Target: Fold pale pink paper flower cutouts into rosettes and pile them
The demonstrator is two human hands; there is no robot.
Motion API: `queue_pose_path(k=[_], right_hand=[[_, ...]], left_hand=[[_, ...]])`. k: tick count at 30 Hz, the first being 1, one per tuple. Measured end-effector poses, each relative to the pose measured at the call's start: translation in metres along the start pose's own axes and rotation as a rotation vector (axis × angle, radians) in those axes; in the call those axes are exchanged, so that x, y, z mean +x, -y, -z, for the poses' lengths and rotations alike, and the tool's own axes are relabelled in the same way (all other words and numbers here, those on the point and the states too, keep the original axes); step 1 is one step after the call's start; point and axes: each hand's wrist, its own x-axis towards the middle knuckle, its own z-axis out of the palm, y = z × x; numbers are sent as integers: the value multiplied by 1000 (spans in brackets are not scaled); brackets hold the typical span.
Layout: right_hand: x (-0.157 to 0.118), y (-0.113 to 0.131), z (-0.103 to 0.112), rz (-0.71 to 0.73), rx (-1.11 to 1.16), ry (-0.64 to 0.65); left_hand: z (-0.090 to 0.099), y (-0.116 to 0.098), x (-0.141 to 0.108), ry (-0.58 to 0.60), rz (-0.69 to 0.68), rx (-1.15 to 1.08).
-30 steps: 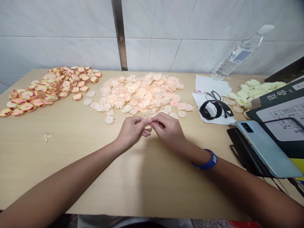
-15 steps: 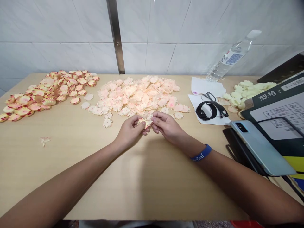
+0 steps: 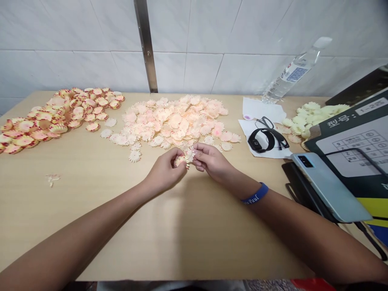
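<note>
Between thumb and fingers, my left hand (image 3: 169,167) pinches a cream flower piece (image 3: 180,161) with reddish petal tips. My right hand (image 3: 210,159), a blue wristband (image 3: 255,195) on its wrist, pinches a pale flower piece (image 3: 190,154) right beside it. The two pieces meet or overlap between my fingertips; exactly how they join is too small to tell. Just beyond my hands spreads a heap of pale pink, scalloped flower pieces (image 3: 178,121). At the left lies a pile of cupped flower pieces with red edges (image 3: 54,115).
A clear bottle (image 3: 295,70) leans against the tiled wall. White papers (image 3: 247,125) carry a black watch (image 3: 261,140) and glasses. Pale green flower pieces (image 3: 312,115) lie near a dark box (image 3: 360,137). A phone (image 3: 332,188) rests at the right. Small scraps (image 3: 52,179) lie at the left.
The flower piece in my left hand has turned and sits deeper in my fingers. The right hand stays close beside it. The whole view has shifted slightly.
</note>
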Motion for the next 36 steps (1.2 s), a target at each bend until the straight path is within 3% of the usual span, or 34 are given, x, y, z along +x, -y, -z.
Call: queue_pose_path(k=[4,9,14,17,20,23,29,36], right_hand=[[-1,1,0,-28,48,11],[0,1,1,-12,38,32],[1,0,1,20,-10,-7],[-1,-2,-4,81,-212,-4],[-5,-5,-7,160,-470,-78],[-7,-5,-7,206,-538,-59],[-4,0,2,152,-280,91],[1,-3,12,109,-172,218]], left_hand=[[6,-3,5,190,65,-224],[7,-7,5,288,170,-250],[2,-6,3,158,189,-322],[0,-4,2,53,134,-183],[0,-4,0,-61,52,-32],[0,-5,-1,-110,29,9],[6,-8,4,66,-61,-106],[15,-7,9,276,74,-387]])
